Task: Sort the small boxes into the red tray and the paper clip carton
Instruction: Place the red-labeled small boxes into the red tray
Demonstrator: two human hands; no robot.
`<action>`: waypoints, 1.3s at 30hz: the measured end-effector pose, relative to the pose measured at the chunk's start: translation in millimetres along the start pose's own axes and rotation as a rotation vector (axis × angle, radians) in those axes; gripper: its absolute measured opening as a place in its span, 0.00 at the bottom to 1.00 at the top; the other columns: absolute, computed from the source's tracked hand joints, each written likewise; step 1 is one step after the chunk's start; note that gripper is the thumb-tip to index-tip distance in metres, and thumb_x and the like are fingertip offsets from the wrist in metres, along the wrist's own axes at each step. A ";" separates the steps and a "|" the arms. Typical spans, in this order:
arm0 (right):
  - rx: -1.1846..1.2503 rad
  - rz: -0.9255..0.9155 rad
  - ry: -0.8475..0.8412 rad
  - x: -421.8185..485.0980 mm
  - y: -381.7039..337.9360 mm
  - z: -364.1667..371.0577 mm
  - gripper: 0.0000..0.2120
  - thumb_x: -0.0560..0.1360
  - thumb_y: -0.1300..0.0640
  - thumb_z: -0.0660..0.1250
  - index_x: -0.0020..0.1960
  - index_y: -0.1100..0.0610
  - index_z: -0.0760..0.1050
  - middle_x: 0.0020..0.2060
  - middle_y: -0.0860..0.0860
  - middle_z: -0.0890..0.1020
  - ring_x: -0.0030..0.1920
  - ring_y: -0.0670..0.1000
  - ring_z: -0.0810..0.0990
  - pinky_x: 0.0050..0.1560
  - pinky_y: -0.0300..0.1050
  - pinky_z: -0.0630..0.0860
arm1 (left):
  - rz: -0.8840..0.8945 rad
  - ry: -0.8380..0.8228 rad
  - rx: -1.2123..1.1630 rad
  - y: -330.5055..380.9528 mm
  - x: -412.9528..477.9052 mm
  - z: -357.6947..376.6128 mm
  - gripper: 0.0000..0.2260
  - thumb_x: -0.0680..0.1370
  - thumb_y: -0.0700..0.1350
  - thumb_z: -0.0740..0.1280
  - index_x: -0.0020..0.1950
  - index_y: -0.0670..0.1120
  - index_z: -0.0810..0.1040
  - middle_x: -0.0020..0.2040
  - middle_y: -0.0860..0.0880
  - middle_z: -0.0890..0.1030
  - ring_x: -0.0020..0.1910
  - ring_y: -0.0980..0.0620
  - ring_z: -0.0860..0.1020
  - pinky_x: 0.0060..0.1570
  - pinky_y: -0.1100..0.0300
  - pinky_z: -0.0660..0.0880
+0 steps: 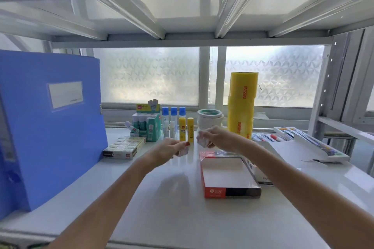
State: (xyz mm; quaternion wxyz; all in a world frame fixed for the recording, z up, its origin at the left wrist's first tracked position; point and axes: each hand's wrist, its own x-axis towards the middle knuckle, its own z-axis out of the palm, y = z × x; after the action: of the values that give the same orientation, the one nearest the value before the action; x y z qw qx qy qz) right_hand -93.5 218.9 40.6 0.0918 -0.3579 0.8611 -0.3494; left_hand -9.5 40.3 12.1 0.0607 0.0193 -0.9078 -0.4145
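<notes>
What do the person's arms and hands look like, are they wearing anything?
Both arms are bare right up to the picture's edge, with no sleeves showing. The left hand and right hand wear no gloves, and I can't spot any rings, watch or bracelet.

White metal shelf unit (340, 79) w/ glossy white shelf (166, 204) as work surface, braced shelf underside (182, 12) at 12 o'clock. Frosted patterned window (149, 75) behind, daylight coming thru. Upright post at 3 o'clock.

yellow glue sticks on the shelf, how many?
2. Both stand upright side by side behind the hands: one on the left, the other right of it, in front of the blue-capped bottles. Others may be hidden.
</notes>
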 end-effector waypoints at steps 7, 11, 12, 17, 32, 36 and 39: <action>-0.178 0.115 -0.085 -38.8 34.7 -37.9 0.14 0.80 0.54 0.60 0.48 0.63 0.79 0.37 0.53 0.82 0.36 0.51 0.82 0.36 0.39 0.78 | 0.038 -0.140 -0.031 56.6 6.0 58.8 0.20 0.83 0.51 0.55 0.44 0.40 0.79 0.38 0.48 0.79 0.31 0.57 0.75 0.27 0.71 0.69; -0.329 0.046 -0.195 -42.5 36.0 -31.2 0.11 0.79 0.54 0.63 0.54 0.60 0.77 0.41 0.50 0.81 0.39 0.47 0.79 0.38 0.36 0.73 | -0.006 -0.086 0.289 48.5 11.9 84.6 0.23 0.82 0.57 0.51 0.56 0.44 0.80 0.49 0.44 0.82 0.47 0.49 0.78 0.47 0.59 0.72; -0.360 0.039 -0.234 -43.2 33.2 -28.2 0.10 0.79 0.54 0.62 0.55 0.59 0.76 0.43 0.50 0.80 0.42 0.47 0.78 0.39 0.36 0.73 | -0.011 -0.054 0.380 45.3 13.7 87.8 0.24 0.82 0.58 0.50 0.58 0.45 0.80 0.52 0.43 0.82 0.51 0.48 0.77 0.53 0.55 0.69; -0.606 -0.043 -0.147 -43.4 35.7 -8.0 0.07 0.77 0.57 0.64 0.55 0.57 0.75 0.50 0.54 0.80 0.46 0.50 0.75 0.44 0.40 0.69 | 0.085 0.062 0.530 33.7 14.9 90.5 0.17 0.81 0.55 0.57 0.55 0.47 0.80 0.48 0.50 0.77 0.55 0.49 0.75 0.58 0.51 0.62; -0.400 -0.069 -0.042 -56.3 29.6 12.4 0.24 0.69 0.56 0.76 0.63 0.57 0.75 0.54 0.52 0.83 0.49 0.48 0.80 0.50 0.39 0.77 | 0.191 -0.202 0.359 -6.2 11.8 41.6 0.20 0.70 0.54 0.73 0.59 0.50 0.79 0.55 0.51 0.78 0.54 0.53 0.76 0.57 0.55 0.77; -0.346 -0.118 -0.006 -52.2 32.9 18.0 0.28 0.68 0.54 0.76 0.65 0.59 0.73 0.56 0.53 0.82 0.53 0.49 0.81 0.55 0.41 0.78 | 0.202 -0.155 0.301 -14.9 11.3 38.4 0.21 0.69 0.54 0.74 0.60 0.50 0.78 0.55 0.52 0.78 0.54 0.54 0.76 0.55 0.58 0.76; -0.323 -0.120 -0.026 -50.4 35.9 15.9 0.29 0.68 0.55 0.76 0.66 0.59 0.72 0.58 0.54 0.81 0.57 0.50 0.80 0.59 0.43 0.78 | 0.203 -0.169 0.292 -15.2 14.2 37.9 0.21 0.69 0.54 0.74 0.60 0.50 0.78 0.55 0.51 0.78 0.54 0.55 0.76 0.56 0.58 0.76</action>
State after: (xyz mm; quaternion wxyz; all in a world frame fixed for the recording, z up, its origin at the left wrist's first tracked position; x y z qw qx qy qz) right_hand -70.2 262.7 0.3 0.0234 -0.4234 0.8818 -0.2066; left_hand -28.7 57.5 -22.7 0.0221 -0.0985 -0.9575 -0.2701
